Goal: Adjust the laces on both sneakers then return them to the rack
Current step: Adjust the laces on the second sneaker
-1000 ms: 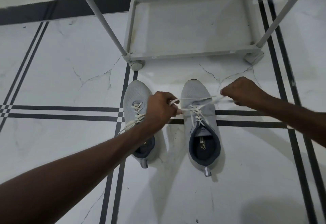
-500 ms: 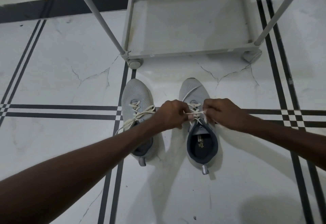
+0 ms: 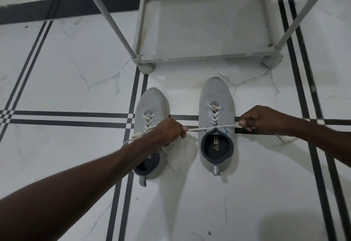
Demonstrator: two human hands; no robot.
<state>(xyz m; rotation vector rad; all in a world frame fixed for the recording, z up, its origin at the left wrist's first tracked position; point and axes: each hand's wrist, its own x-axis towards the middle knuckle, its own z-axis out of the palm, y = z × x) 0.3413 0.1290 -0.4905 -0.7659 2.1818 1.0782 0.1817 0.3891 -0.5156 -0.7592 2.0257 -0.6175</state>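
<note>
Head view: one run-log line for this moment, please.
step: tightening laces | left hand, right hand: pulling right sneaker lace ends apart | rack: empty

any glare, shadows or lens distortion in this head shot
Head view: soft shadows fall on the glossy white marble floor beside the right grey mesh sneaker and under both arms; faint sheen, no harsh glare; wide-angle bending splays the grey metal rack posts outward; focus mostly sharp.

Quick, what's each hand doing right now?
Left hand: closed on one end of the right sneaker's lace.
Right hand: closed on the other end, pulled taut.
</note>
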